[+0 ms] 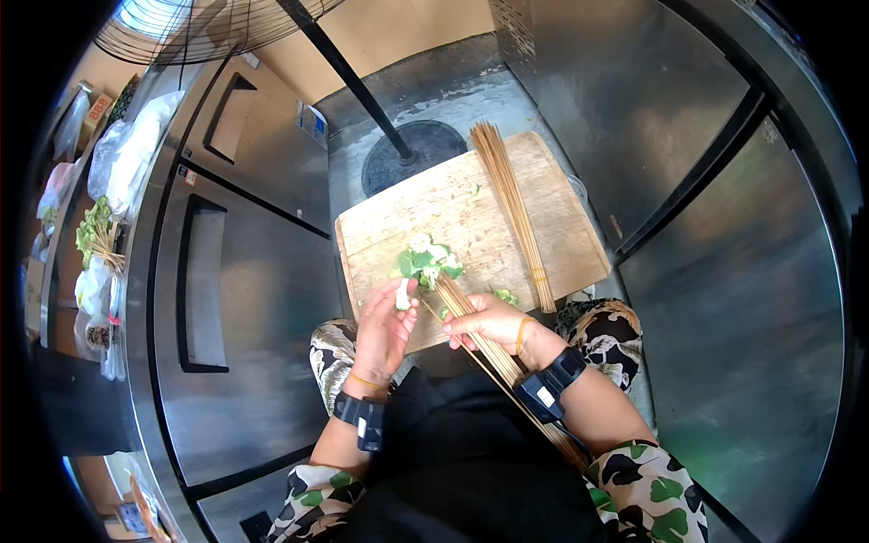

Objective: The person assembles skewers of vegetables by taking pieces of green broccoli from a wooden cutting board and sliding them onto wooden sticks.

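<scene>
My left hand (385,326) holds a small pale cauliflower piece (403,294) between thumb and fingers. A bundle of thin wooden skewers (494,353) lies in my right hand (490,322), its upper end beside a cluster of cauliflower florets and green pieces (426,259). One skewer stands apart from that bundle, pinched by the right fingers, its tip close to the left hand. All this is over a wooden board (394,210). A second skewer bundle (512,210), banded near its lower end, rests on the board's right side. Green scraps (506,296) lie near my right hand.
Steel cabinets with dark handles flank me, one at left (258,298) and one at right (733,326). Beyond the board stands a fan pole on a round base (414,153). Plastic bags (132,159) and a leafy vegetable (94,227) sit on the left counter.
</scene>
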A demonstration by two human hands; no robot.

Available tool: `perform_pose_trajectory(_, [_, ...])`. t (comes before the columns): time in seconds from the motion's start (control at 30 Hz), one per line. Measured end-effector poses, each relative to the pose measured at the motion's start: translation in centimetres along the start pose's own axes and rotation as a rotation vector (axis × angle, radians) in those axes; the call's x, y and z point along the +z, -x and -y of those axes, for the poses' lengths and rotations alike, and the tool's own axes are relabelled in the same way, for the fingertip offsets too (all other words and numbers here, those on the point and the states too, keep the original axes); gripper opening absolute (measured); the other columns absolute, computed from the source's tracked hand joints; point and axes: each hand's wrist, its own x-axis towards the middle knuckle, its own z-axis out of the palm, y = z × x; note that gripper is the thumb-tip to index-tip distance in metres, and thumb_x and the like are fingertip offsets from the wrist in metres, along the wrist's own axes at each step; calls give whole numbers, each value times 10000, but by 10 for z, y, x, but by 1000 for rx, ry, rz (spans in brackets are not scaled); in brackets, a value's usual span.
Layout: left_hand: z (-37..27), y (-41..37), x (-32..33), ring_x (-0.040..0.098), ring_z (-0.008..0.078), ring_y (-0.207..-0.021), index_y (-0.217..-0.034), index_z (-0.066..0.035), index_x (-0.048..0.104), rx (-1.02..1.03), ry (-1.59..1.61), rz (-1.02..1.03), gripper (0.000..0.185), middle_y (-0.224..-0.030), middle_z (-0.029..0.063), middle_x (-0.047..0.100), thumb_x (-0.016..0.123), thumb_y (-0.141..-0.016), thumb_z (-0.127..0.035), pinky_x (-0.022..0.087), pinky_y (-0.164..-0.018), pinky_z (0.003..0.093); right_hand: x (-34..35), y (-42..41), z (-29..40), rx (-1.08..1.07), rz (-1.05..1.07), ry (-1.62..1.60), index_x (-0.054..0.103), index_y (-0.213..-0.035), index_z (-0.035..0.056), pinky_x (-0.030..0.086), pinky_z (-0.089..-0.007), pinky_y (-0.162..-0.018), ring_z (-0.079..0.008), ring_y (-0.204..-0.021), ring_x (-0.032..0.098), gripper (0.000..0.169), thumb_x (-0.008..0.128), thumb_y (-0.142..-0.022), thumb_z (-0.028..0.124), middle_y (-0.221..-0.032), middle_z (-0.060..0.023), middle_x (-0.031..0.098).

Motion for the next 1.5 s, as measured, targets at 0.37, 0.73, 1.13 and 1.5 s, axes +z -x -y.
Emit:
perform_pose_trajectory(0.37, [-5, 1, 0, 550, 148, -761, -1127, 16, 472, -127, 82, 54, 312, -985, 129, 592, 434, -943, -233, 490, -685, 224, 3, -2, 0, 4, -6, -27, 566, -807, 32, 402, -221, -477, -113, -486, 508, 96, 651, -785, 69, -649, -87, 599])
perform_pose_trajectory(0.73, [-4, -1, -1, 486, 100, -635, -1120, -72, 472, -135, 34, -45, 239, -934, 105, 593, 444, -943, -230, 428, -542, 181, 5, -4, -2, 0, 6, -35, 555, -820, 29, 400, -218, -464, -109, -467, 502, 118, 660, -770, 53, -643, -98, 605])
perform_pose_trajectory(1.13, [-4, 1, 4, 431, 72, -549, -1077, -74, 502, -121, -91, -42, 196, -900, 55, 584, 466, -941, -211, 330, -453, 155, 7, -4, -1, -17, 33, -27, 578, -848, 25, 407, -210, -468, -105, -477, 519, 84, 634, -797, 61, -656, -102, 615])
perform_pose_trajectory(1.5, [-3, 2, 9, 430, 66, -501, -1008, -60, 558, -42, -223, -26, 186, -831, 60, 607, 509, -924, -219, 316, -423, 147, 10, -3, 1, -9, 18, -3, 575, -859, 23, 398, -203, -458, -97, -468, 510, 98, 640, -797, 60, -650, -98, 612])
